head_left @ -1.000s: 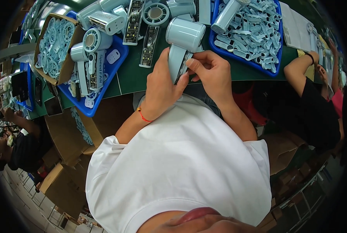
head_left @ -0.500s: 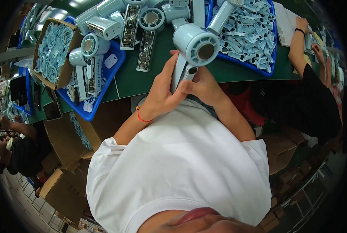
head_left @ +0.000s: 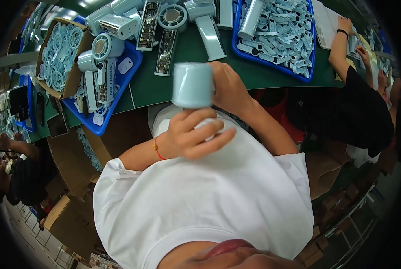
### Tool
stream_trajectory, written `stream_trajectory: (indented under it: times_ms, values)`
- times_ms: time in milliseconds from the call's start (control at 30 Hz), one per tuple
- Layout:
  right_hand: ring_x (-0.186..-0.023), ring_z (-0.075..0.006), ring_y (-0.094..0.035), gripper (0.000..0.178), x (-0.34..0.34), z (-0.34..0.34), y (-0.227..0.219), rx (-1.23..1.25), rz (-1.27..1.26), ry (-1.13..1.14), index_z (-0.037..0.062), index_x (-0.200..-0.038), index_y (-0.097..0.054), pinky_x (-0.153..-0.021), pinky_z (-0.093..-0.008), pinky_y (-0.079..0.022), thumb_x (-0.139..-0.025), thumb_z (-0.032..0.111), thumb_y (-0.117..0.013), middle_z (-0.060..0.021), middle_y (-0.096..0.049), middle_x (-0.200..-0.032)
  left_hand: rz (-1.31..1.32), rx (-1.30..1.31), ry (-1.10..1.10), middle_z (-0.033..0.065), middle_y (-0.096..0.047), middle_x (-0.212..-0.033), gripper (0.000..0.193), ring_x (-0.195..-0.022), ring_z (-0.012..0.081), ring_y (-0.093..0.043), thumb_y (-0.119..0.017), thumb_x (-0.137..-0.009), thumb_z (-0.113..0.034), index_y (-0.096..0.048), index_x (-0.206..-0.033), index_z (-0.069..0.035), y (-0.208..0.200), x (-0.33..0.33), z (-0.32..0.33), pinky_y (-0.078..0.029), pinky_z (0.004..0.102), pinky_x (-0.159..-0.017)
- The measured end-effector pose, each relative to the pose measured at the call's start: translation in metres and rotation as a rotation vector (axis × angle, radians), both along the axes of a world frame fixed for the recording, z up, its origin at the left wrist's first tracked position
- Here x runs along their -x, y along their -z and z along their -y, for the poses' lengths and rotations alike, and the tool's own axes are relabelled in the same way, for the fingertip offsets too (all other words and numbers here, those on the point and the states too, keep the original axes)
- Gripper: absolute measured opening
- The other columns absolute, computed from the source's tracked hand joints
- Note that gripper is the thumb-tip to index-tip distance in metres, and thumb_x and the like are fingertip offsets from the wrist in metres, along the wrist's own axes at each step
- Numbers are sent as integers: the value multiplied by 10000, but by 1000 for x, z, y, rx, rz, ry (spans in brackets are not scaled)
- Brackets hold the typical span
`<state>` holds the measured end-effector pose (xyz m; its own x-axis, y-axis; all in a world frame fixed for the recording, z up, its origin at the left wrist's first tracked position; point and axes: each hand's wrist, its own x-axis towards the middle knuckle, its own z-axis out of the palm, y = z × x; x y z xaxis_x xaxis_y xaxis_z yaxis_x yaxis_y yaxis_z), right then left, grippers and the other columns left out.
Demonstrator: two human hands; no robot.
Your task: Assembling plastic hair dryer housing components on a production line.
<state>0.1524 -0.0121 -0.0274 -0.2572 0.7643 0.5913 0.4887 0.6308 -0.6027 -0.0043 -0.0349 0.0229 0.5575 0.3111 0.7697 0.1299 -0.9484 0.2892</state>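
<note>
A light blue handheld fan [head_left: 192, 85] is up in front of my chest, slightly blurred, its smooth round head turned sideways. My left hand [head_left: 195, 133] is closed around its handle, and most of the handle is hidden by the fingers. At the right side of the fan head is my right hand [head_left: 229, 88], curled against it with the fingertips partly hidden behind. Beyond my hands, on the green table [head_left: 158, 89], lie an opened fan with a bare circuit board in its handle [head_left: 166, 53] and another fan handle [head_left: 210, 38].
A blue tray [head_left: 128, 83] of fan parts and a cardboard box [head_left: 77, 85] of ring-shaped pieces stand at the left. Another blue tray [head_left: 311, 58] at the right holds many small light blue pieces. A co-worker's arm [head_left: 339, 49] rests at the far right. Open cartons [head_left: 72, 157] sit below the table.
The fan has turned, so its round grille no longer faces me, and its head is lower and further left. My left hand now wraps the handle from the near side; my right has moved to the head.
</note>
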Motion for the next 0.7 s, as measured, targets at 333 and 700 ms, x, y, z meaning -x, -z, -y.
stream_trajectory:
  times_ms: [333,700]
  values:
    - [-1009,-239,-539,547,-13,16,-10,95,502,138,60,-1157,-563,-825,-361,-416,-651,193,-725,-49,-578,-1072,-517,9,-565,5,-522,-1150,580,-1084,246,-440,-716,-608,-335,-598,-1123,-94,24,6,-15,-348,341,-830]
    - [-1046,-277,-508,660,-23,34,-8,331,332,181,73,-1258,-520,-868,-374,-379,-641,150,-740,-96,-560,-1152,-500,163,-404,9,-552,-1058,485,-1068,279,-456,-763,-602,-257,-611,-1036,-103,28,0,-33,-334,431,-918]
